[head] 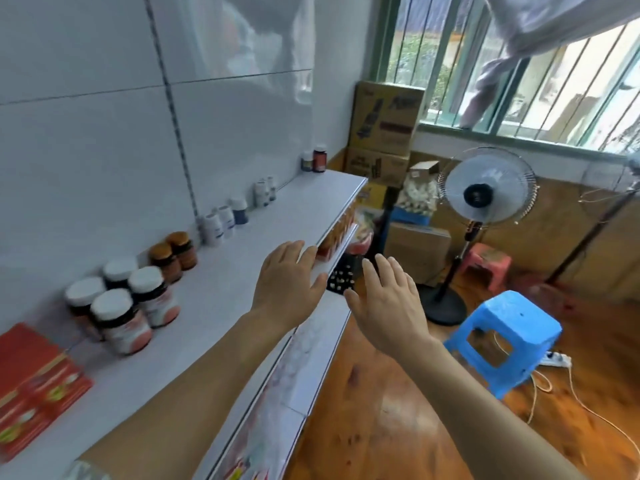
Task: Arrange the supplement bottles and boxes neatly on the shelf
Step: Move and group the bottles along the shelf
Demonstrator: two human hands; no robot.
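Observation:
A white top shelf (242, 271) runs along the tiled wall. At its back stand several white-capped dark jars (121, 306), two brown-capped jars (173, 254), small white bottles (225, 220), a further pair (265, 190) and a red and a dark bottle (315, 159) at the far end. Red boxes (31, 386) lie at the near left. My left hand (287, 285) hovers flat over the shelf's front edge, holding nothing. My right hand (384, 299) is spread open just off the shelf, over the floor.
Lower shelves (325, 358) below hold orange packs (337, 233). A blue plastic stool (502, 337), a standing fan (481, 199), a pink stool (488, 261) and stacked cardboard cartons (384, 133) stand on the wooden floor. A power strip (557, 360) with cable lies nearby.

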